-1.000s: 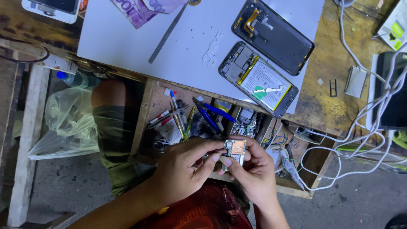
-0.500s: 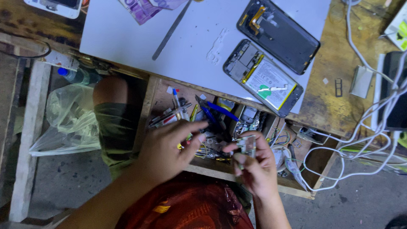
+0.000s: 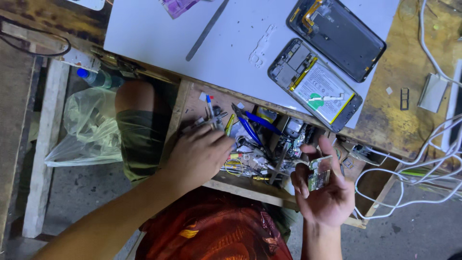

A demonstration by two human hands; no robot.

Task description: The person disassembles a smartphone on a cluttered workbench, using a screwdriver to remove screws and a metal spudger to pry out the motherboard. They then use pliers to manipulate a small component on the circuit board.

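A small circuit board [image 3: 319, 173] is gripped by the right hand [image 3: 323, 192]; tools in the drawer [image 3: 250, 185] are fingered by the loosely curled, empty left hand [image 3: 199, 156].

we see worktop [image 3: 409, 53]: worn rough wood | mat [image 3: 154, 33]: smooth matt white | pliers [image 3: 255, 126]: glossy blue plastic grips | circuit board [image 3: 319, 173]: shiny metal

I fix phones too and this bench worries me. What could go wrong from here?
The right hand holds a small circuit board loosely on open fingers over the floor; it could slip off. The left hand digs in a crowded drawer beside blue-handled cutters; it might get nicked. The opened phone lies near the table edge, so a bump could knock it down.
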